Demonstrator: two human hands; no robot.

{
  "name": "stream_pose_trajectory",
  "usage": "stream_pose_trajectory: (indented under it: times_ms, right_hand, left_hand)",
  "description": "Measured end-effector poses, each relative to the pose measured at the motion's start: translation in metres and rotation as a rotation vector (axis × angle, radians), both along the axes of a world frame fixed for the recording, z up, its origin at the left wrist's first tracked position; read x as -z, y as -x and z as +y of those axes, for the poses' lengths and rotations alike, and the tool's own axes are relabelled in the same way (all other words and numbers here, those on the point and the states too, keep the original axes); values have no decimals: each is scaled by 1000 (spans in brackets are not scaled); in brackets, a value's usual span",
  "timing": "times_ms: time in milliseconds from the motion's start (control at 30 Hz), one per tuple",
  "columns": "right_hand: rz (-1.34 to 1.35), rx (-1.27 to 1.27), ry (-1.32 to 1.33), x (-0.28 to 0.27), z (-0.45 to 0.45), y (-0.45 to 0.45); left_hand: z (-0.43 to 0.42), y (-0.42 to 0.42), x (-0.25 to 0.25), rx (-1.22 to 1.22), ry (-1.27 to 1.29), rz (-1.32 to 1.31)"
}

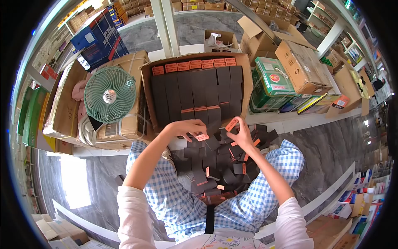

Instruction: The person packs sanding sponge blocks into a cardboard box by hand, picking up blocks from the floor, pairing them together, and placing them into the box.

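Note:
My left hand (188, 128) is closed on a small black box with an orange end (202, 137), just in front of a large open carton. To its right, my right hand (242, 133) pinches another small black box by its orange end (231, 125). The carton (146, 93) holds rows of the same black boxes, with a line of orange ends (195, 64) along its far side. Between my legs a loose heap of black boxes (203, 159) lies on the floor, some with orange ends showing.
A green fan (110, 94) stands on a strapped carton (130, 124) at left. Green boxes (273, 76) and a brown carton (304, 68) are stacked at right. Behind the large carton sits a small open box (221, 38) by a white post (165, 29).

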State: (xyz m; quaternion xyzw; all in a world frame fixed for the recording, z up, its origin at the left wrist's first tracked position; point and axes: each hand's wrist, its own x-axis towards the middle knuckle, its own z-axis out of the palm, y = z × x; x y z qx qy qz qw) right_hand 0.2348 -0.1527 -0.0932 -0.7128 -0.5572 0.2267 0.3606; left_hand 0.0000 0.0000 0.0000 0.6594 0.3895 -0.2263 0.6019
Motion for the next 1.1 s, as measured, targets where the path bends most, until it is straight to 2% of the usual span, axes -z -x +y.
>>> stream_pose_trajectory:
  times_ms: [67, 100, 167, 233, 300, 500, 700, 733, 833, 900, 933, 1033, 1100]
  right_hand:
    - [56, 0, -133, -27, 18, 15]
    - [4, -4, -39, -52, -29, -4]
    - [-10, -28, -139, -58, -22, 12]
    - [-76, -65, -226, -67, -14, 19]
    - [-271, -143, -242, -75, -15, 25]
    - [-155, -35, -248, -76, -19, 34]
    - [-231, -83, -278, -77, -19, 33]
    - [-178, -80, -280, -76, -19, 32]
    - [-86, -37, -272, -77, -18, 31]
    - [-47, -5, -275, -72, -19, 28]
    - [-23, 17, -248, -72, -18, 27]
    - [-16, 37, -229, -71, -18, 24]
    - [-25, -10, -229, -72, -19, 25]
  left_hand:
    - [16, 13, -8, -120, 110, -161]
    - [-24, -3, 0, -129, 207, -208]
    - [-14, 9, -7, -243, 304, -354]
    - [-10, 5, -22, -296, 274, -397]
    - [-10, -1, -26, -343, 236, -517]
    - [-19, -15, -13, -398, 277, -477]
    - [-28, -29, -10, -353, 236, -458]
    - [-29, -30, -8, -355, 242, -455]
    - [-27, -31, -5, -270, 103, -452]
    - [-27, -30, -5, -59, -298, -553]
    - [-28, -32, 4, -59, -446, -679]
    - [-36, -36, 9, -132, -421, -725]
    - [-40, -38, 7, -125, -491, -750]
